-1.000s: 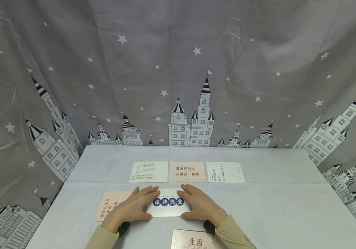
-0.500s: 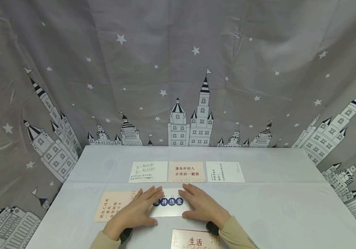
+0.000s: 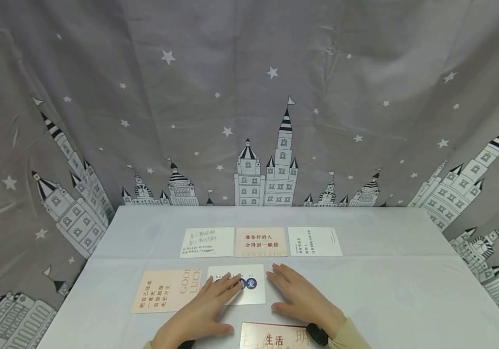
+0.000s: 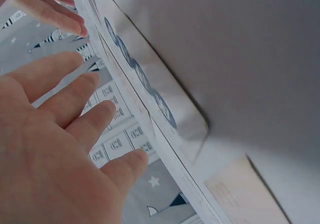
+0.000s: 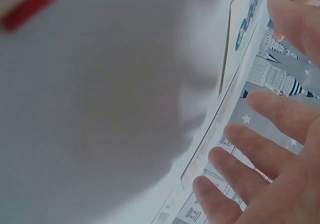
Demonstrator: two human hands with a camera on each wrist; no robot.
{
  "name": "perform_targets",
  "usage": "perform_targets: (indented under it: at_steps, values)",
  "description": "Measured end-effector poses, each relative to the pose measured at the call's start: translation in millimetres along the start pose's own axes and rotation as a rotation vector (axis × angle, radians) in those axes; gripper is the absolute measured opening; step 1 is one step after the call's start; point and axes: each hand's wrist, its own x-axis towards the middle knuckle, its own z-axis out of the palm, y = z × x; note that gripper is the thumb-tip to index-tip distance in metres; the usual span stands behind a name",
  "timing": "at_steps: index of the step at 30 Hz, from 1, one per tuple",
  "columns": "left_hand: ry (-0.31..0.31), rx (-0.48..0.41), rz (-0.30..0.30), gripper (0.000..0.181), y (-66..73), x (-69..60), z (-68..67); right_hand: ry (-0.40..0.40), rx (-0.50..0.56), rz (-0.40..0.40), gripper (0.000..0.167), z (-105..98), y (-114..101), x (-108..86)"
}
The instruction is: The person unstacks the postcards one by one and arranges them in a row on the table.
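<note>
A white card with dark blue circles (image 3: 256, 291) lies flat in the middle of the table. My left hand (image 3: 201, 310) hovers over its left part with fingers spread, hiding some of the circles; the left wrist view (image 4: 65, 129) shows a gap between these fingers and the card (image 4: 145, 59). Just right of the card is my right hand (image 3: 304, 295), fingers extended and holding nothing; in the right wrist view the hand (image 5: 270, 159) is above the table. A peach card (image 3: 162, 291) lies left of the white one.
Behind, a handwritten card (image 3: 208, 242), a peach card with red writing (image 3: 261, 242) and a white card with vertical writing (image 3: 315, 241) form a row. A red-edged card (image 3: 273, 337) lies at the front. A grey curtain with castles (image 3: 214, 63) hangs behind the table (image 3: 406, 291).
Both hands have drawn away from the edges of the blue-circled card: the right hand moved rightward, the left hand toward the front, uncovering more of the left peach card.
</note>
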Motion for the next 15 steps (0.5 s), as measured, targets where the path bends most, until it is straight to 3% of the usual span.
perform_targets:
  at_steps: [8, 15]
  values:
    - [-0.008, 0.050, 0.055, 0.086, 11.1, -1.4, 8.0, 0.004, 0.018, 0.046, 0.064, -5.4, 3.5, -19.6]
    - [-0.032, 0.029, 0.086, 0.086, 22.0, -1.7, 18.1, 0.019, 0.032, 0.078, 0.062, -10.0, 3.2, -34.0]
